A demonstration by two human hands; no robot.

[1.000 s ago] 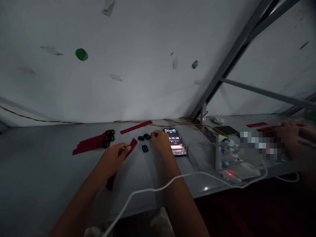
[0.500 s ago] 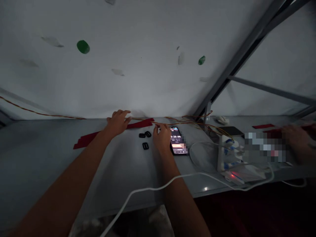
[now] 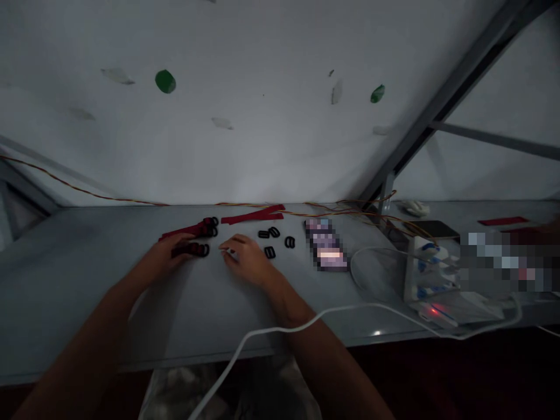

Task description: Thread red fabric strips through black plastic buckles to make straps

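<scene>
My left hand [image 3: 168, 256] is closed on a dark red strap [image 3: 179, 251] with a black buckle at its right end. Just behind it lie more red straps [image 3: 186, 231] with black buckles [image 3: 210, 226] on their ends. To the right, my right hand [image 3: 248, 259] is held low over the table with its fingertips pinched together. Something pale shows at those fingertips, too small to name. Several loose black slider buckles [image 3: 270, 252] lie to the right of this hand. Flat red strips [image 3: 254, 216] rest near the wall, beyond both hands.
A phone [image 3: 326, 245] lies right of the loose buckles. Farther right are a white power strip [image 3: 413, 268] with plugs and a dark flat object [image 3: 431, 229]. A white cable [image 3: 371, 304] crosses above my right forearm. Thin twisted wires [image 3: 315, 211] run along the wall.
My left hand has drawn back toward me and now grips a buckled strap. My right hand has moved left, away from the phone, uncovering another black buckle. The view has shifted slightly.
</scene>
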